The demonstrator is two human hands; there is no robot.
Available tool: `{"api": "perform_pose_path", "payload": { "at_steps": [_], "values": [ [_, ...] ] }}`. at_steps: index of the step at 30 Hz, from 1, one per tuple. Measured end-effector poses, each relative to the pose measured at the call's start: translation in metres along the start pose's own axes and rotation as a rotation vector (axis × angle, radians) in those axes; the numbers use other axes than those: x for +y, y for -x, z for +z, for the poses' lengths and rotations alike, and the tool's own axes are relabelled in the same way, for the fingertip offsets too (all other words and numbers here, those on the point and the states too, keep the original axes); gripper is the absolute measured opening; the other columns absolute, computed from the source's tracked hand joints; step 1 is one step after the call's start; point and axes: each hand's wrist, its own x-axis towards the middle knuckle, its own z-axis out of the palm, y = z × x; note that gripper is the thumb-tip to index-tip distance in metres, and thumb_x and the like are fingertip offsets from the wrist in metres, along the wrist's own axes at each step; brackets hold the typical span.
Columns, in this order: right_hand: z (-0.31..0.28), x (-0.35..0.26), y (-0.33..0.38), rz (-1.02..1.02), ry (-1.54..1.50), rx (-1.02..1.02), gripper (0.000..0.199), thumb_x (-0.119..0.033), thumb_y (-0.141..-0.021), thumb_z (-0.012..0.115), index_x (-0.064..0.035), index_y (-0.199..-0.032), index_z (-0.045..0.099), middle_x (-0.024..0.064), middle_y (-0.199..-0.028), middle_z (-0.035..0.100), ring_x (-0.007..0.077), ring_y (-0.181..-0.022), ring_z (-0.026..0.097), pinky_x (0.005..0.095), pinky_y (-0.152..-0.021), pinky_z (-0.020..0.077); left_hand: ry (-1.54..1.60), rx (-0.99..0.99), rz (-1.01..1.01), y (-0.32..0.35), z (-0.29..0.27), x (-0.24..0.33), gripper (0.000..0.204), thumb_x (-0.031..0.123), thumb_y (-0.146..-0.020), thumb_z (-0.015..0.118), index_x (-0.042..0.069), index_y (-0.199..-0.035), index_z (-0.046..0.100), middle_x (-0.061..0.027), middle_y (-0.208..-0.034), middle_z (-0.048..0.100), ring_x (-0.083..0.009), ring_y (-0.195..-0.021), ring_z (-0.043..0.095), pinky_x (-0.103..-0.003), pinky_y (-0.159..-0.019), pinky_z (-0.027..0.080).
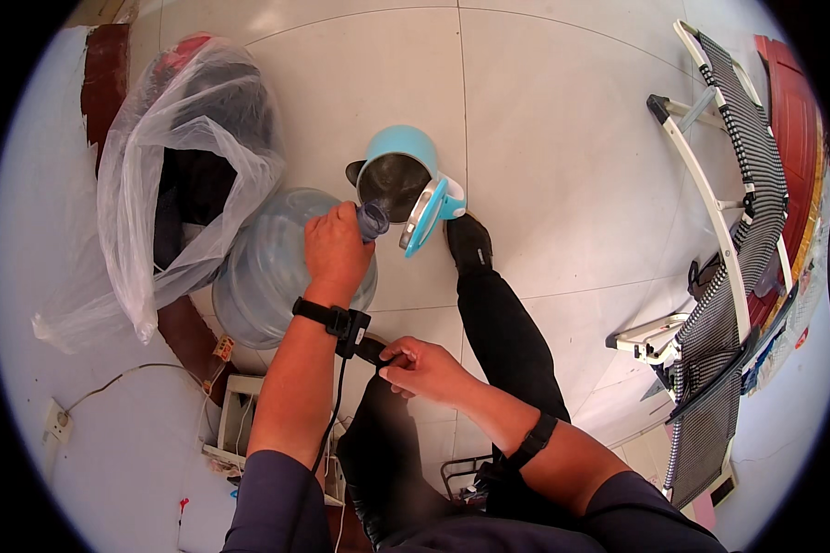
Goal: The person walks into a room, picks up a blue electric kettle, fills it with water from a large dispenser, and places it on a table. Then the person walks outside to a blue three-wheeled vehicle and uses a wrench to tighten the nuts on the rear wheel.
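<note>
The left hand (335, 247) is closed around the neck of a big water jug (267, 267), which lies tilted on the floor with its mouth (373, 221) at the rim of a blue kettle (398, 180). The kettle stands open on the tiles, its lid (431, 214) swung out to the right, dark inside. The right hand (424, 367) sits lower, near the person's knee, fingers pinched narrow on a small black device (353, 334) strapped at the left wrist; a black cable (330, 415) hangs from it.

Left of the jug, touching its side, a clear plastic bag (180, 175) bulges with dark stuff and crowds the jug's far end. Below it, a white power strip (233, 419) and cords lie by the wall, close to the left elbow. The person's black-trousered leg and shoe (468, 241) stretch out just right of the kettle, the shoe just beside the lid. Well apart on the right, a folding chair (729, 240) with striped webbing leans near a red door (793, 101).
</note>
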Motion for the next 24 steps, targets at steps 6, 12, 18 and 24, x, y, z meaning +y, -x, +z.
{"api": "perform_pose_path", "payload": {
  "at_steps": [6, 12, 18, 24],
  "values": [
    [0.0007, -0.0026, 0.0012, -0.001, 0.0, 0.003, 0.034, -0.019, -0.091, 0.069, 0.0004, -0.116, 0.056, 0.0059, -0.083, 0.063, 0.0124, -0.066, 0.061, 0.0273, -0.055, 0.0501, 0.004, -0.002, 0.0, 0.0003, -0.0031, 0.002, 0.046, 0.016, -0.066, 0.082, 0.007, -0.105, 0.059, -0.0097, -0.096, 0.067, -0.0294, -0.093, 0.066, -0.042, -0.089, 0.044],
    [0.0003, -0.0016, 0.0008, -0.002, 0.011, 0.001, 0.034, -0.019, -0.091, 0.069, 0.0002, -0.116, 0.056, 0.006, -0.082, 0.063, 0.0126, -0.066, 0.061, 0.0277, -0.055, 0.0501, 0.0, -0.004, -0.001, 0.0001, -0.0021, 0.0012, 0.046, 0.016, -0.067, 0.081, 0.006, -0.105, 0.059, -0.0099, -0.097, 0.067, -0.0296, -0.093, 0.066, -0.042, -0.089, 0.044],
    [-0.0001, -0.0005, 0.0002, -0.004, 0.008, 0.0, 0.034, -0.019, -0.091, 0.069, 0.0003, -0.115, 0.056, 0.0063, -0.083, 0.063, 0.0129, -0.067, 0.062, 0.0277, -0.056, 0.0511, 0.009, 0.018, -0.002, -0.0001, -0.0026, 0.0033, 0.043, 0.014, -0.065, 0.084, 0.008, -0.096, 0.055, -0.0097, -0.094, 0.066, -0.0295, -0.091, 0.065, -0.041, -0.088, 0.044],
    [0.0, -0.0017, -0.0001, -0.003, 0.023, 0.009, 0.033, -0.019, -0.091, 0.069, 0.0004, -0.115, 0.057, 0.0065, -0.084, 0.063, 0.013, -0.068, 0.062, 0.028, -0.057, 0.052, 0.016, 0.024, -0.001, 0.0002, -0.003, 0.0031, 0.043, 0.014, -0.065, 0.084, 0.008, -0.097, 0.055, -0.0093, -0.094, 0.066, -0.0295, -0.091, 0.065, -0.041, -0.089, 0.044]
  ]
}}
